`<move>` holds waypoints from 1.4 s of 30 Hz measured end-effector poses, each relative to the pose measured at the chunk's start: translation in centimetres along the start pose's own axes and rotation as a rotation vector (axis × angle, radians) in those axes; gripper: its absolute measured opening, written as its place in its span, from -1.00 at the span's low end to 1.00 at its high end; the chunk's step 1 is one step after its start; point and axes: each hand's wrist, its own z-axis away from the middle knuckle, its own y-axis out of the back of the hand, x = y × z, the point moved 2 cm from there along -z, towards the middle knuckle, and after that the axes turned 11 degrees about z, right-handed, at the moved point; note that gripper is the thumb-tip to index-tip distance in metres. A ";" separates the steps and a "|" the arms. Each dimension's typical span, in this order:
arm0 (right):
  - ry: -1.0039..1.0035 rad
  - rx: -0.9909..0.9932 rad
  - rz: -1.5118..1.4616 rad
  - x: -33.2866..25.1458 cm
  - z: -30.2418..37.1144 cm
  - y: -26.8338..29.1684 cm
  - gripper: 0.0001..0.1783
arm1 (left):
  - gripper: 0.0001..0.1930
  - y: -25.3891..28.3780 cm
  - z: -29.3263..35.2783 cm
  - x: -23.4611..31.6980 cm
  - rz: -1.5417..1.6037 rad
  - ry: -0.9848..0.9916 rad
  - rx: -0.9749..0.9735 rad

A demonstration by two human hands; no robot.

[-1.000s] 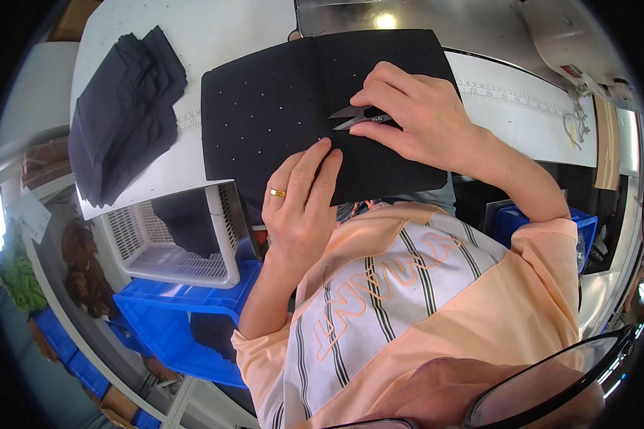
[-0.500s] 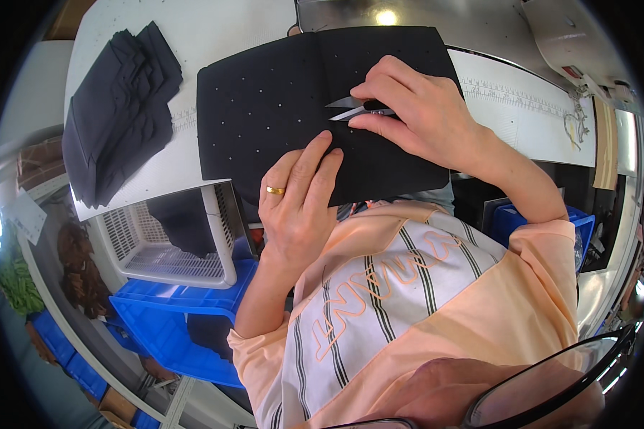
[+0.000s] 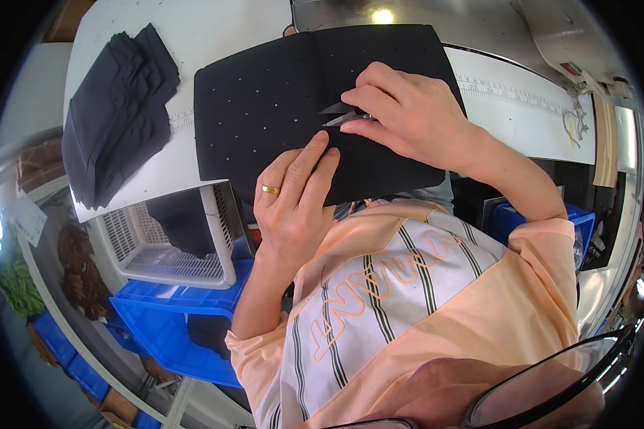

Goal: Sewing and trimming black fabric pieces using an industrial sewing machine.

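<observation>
A black fabric piece dotted with small pale specks lies across the white table in front of me. My right hand grips a pair of thread snips between thumb and fingers, their pointed blades parted just over the cloth and aimed left. Close below the tips, my left hand rests on the fabric's near part with its fingers stretched out. A gold ring shows on one of those fingers; the left thumb is hidden.
A stack of folded dark fabric lies on the white table at left. Below it stand a white plastic basket with dark cloth inside and a blue crate. Another blue crate stands under my right arm.
The snips and my right hand have moved slightly left and nearer to me. My left hand and the black fabric have shifted a little to the left.
</observation>
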 end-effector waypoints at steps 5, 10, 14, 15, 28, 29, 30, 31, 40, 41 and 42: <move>-0.130 0.017 0.035 0.4 -0.2 0.0 -0.71 | -0.66 0.9 -0.4 0.2 0.008 0.004 -0.071; -0.243 -0.018 -0.099 1.4 0.1 0.9 -0.78 | -0.77 1.9 -1.9 -0.1 0.344 0.124 0.029; -0.254 -0.039 -0.093 1.7 0.6 1.4 -0.76 | -0.80 1.5 -3.7 -1.3 0.135 0.225 0.010; -0.272 -0.055 -0.094 1.8 0.8 1.5 -0.75 | -0.77 1.4 -4.1 -1.4 0.077 0.146 -0.038; -0.062 -0.060 -0.067 0.1 0.4 0.6 -0.75 | -0.82 0.9 -4.6 -2.1 0.026 -0.056 0.001; -0.052 -0.053 -0.062 0.1 0.4 0.6 -0.75 | -0.82 0.8 -4.6 -2.2 0.021 -0.065 -0.010; -0.033 -0.045 -0.063 0.1 0.3 0.6 -0.75 | -0.82 0.8 -4.6 -2.3 0.042 -0.068 -0.004; -0.039 -0.045 -0.057 0.1 0.3 0.7 -0.75 | -0.82 0.8 -4.6 -2.3 0.064 -0.072 0.001; -0.013 -0.052 -0.034 -0.1 -0.1 0.8 -0.76 | -0.82 0.5 -4.4 -2.5 0.154 0.041 -0.009; -0.011 -0.059 -0.029 0.0 -0.2 0.8 -0.76 | -0.82 0.4 -4.4 -2.5 0.152 0.020 0.004; 0.003 -0.068 -0.032 0.0 -0.2 0.7 -0.76 | -0.82 0.3 -4.5 -2.6 0.165 0.032 0.001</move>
